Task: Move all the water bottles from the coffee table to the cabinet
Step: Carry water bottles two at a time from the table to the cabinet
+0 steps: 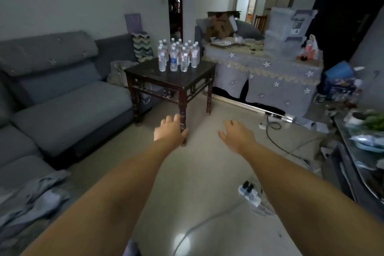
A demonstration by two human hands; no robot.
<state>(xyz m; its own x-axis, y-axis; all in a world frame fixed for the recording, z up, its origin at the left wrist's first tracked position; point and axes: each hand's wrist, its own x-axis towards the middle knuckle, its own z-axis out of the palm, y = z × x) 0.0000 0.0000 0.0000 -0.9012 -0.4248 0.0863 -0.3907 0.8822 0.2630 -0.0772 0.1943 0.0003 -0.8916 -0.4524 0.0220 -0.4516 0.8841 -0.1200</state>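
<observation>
The water bottles stand upright in a tight cluster at the far side of the dark wooden coffee table, in the upper middle of the frame. They are clear plastic with white caps and small labels, and they look full, though the picture is too soft at that range to be sure of the level. If full, each will be moderately heavy for its size, and the thin walls will give a little under a squeeze. The smooth plastic could slip, so the best hold is probably round the body near the label, or round the narrower neck just under the cap. Packed so closely, they may knock one another over; taking the front ones first seems safest.

Both hands are empty. The left hand reaches forward in the centre of the frame, fingers loosely spread, showing in front of the table's near leg. The right hand is just right of centre over bare floor, also relaxed and spread, palm down. Both are well below the bottles in the frame and well short of them; the table top lies between.

No bottle has been lifted yet. Which piece of furniture is the cabinet cannot be told from this view.
</observation>
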